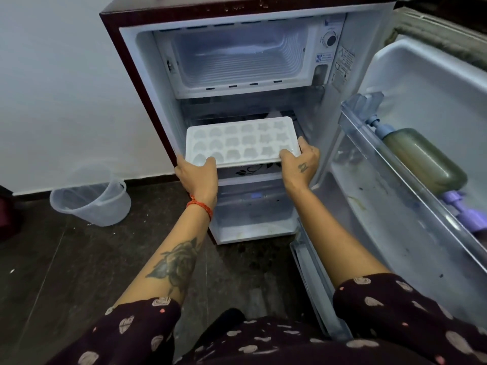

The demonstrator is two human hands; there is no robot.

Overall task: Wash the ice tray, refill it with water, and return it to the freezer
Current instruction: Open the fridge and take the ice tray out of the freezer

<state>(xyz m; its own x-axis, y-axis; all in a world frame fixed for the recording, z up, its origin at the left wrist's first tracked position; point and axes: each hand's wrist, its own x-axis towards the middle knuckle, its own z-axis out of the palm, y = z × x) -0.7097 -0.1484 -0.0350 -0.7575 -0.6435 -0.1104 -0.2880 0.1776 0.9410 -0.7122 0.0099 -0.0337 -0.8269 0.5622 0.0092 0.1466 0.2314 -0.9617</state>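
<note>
Held level by both hands, white ice tray (241,140) shows shaped cells.

Two hands, the left hand (196,177) and the right hand (300,164), hold one white ice tray (242,140), which has eighteen moulds in three rows of six. One fridge (147,83) stands open. One clear plastic jug (91,197) sits on the floor at left. Two bottles lie in the door shelf at right: one greenish bottle (421,159) and one purple bottle (466,212).

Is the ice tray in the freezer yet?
No. Both hands, left hand and right hand, hold the ice tray below the freezer compartment.
</note>
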